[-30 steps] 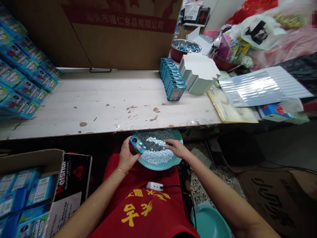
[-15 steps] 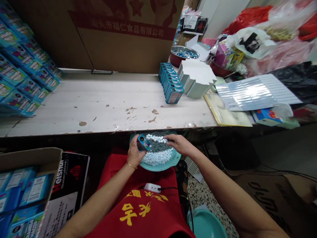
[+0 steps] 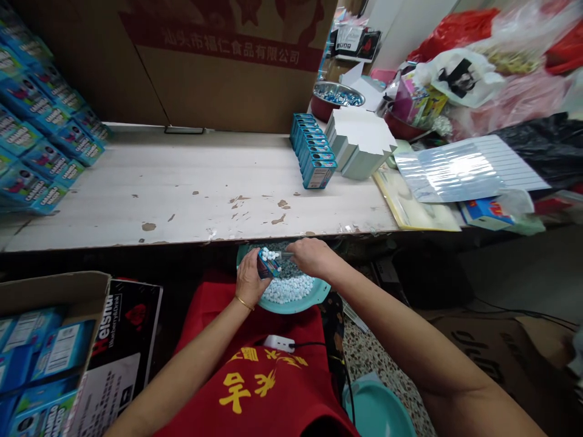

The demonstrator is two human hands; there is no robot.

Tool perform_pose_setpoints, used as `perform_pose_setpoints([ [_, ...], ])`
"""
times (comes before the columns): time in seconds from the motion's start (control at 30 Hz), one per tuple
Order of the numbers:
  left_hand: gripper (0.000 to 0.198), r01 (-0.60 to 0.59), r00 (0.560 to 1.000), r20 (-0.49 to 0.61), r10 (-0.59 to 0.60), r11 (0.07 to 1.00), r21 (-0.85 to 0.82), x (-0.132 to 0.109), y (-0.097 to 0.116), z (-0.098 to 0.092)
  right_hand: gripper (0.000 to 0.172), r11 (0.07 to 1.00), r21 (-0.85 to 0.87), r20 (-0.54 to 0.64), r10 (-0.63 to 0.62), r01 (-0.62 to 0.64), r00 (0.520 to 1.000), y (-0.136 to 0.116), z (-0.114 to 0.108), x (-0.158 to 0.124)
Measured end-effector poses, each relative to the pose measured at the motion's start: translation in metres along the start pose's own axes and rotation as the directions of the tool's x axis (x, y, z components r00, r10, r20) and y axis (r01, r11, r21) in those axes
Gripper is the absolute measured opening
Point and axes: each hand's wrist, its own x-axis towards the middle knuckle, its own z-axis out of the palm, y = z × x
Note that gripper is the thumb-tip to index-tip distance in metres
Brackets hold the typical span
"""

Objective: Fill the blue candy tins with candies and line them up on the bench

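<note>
My left hand [image 3: 250, 280] is closed around a small blue candy box [image 3: 268, 266], held tilted over the teal basin [image 3: 319, 296]. White candies [image 3: 269, 255] are heaped at the box's top opening. My right hand [image 3: 312, 255] grips a small scoop [image 3: 285, 255], its tip at that opening; the scoop's exact shape is hard to make out. More loose white candies [image 3: 289, 289] lie in the basin, which rests on my lap against a red apron [image 3: 273, 394].
Ahead, a row of blue boxes [image 3: 314, 152] stands beside stacked white card [image 3: 362, 139] on the worktop [image 3: 204, 194]. Piled boxes [image 3: 45, 133] rise at the left, below a large carton [image 3: 218, 91]. An open carton [image 3: 54, 291] sits lower left, a teal tub [image 3: 382, 413] lower right.
My right hand has moved left and turned over, bringing the scoop to the box. Candies that lay along the scoop are now at the box's opening. The box is tilted slightly differently.
</note>
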Motion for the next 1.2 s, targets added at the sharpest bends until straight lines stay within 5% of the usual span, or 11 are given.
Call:
perform_pose_setpoints([
  [0.33,0.079,-0.001,0.999,-0.043,-0.001,0.998,-0.058,0.007,-0.001,-0.008,0.032,0.971,0.229,-0.1,0.098,-0.073,0.99,0.035,0.024,-0.036],
  [0.5,0.082,0.126,0.99,-0.049,-0.133,0.983,-0.135,0.006,0.001,-0.006,0.033,0.949,0.284,-0.112,0.172,-0.134,0.979,0.054,0.056,-0.047],
  [0.73,0.078,0.007,0.999,-0.049,-0.001,0.993,0.116,0.001,0.009,-0.015,0.037,0.94,0.289,-0.115,0.221,-0.181,0.968,0.05,0.092,-0.04],
  [0.87,0.076,-0.042,0.999,-0.008,0.043,0.991,0.125,0.004,0.011,-0.026,0.037,0.897,0.43,-0.237,0.223,-0.104,0.946,0.044,0.094,-0.037],
  [1.0,0.085,0.134,0.991,0.061,-0.123,0.964,-0.228,0.01,0.009,-0.036,0.043,0.729,0.676,-0.361,0.207,0.103,0.909,0.04,0.084,-0.03],
  [1.1,0.087,0.277,0.932,0.351,-0.085,0.792,-0.544,0.023,0.017,-0.047,0.048,0.618,0.703,-0.473,0.036,0.352,0.88,0.031,0.06,-0.023],
  [1.2,0.074,0.298,0.854,0.506,0.121,0.684,-0.666,0.046,0.034,-0.065,0.056,0.656,0.549,-0.488,-0.251,0.518,0.836,0.02,0.021,-0.016],
])
